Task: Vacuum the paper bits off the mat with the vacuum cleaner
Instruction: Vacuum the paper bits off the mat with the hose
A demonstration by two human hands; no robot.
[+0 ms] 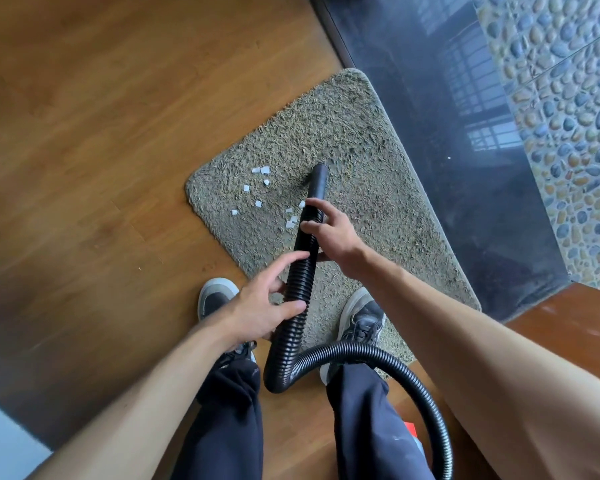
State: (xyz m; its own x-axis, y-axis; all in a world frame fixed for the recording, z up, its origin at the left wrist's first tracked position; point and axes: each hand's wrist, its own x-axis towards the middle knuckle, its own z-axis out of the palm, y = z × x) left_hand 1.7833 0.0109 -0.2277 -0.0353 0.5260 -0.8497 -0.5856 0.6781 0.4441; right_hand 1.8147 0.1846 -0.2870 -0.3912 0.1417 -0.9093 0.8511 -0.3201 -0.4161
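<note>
On the wood floor, a shaggy grey mat lay | black vacuum hose curved in from five o'clock, its nozzle touching mid-mat | left hand curled loosely round the ribbed hose | right hand gripped it nearer the nozzle | white paper bits lay scattered on the mat, nine o'clock of the nozzle

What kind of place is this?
Probably a home, at a doorway: a shaggy mat on a wood floor, beside a dark polished sill and pebble tiles, maybe a bathroom or balcony. The vacuum hose fits that.
</note>
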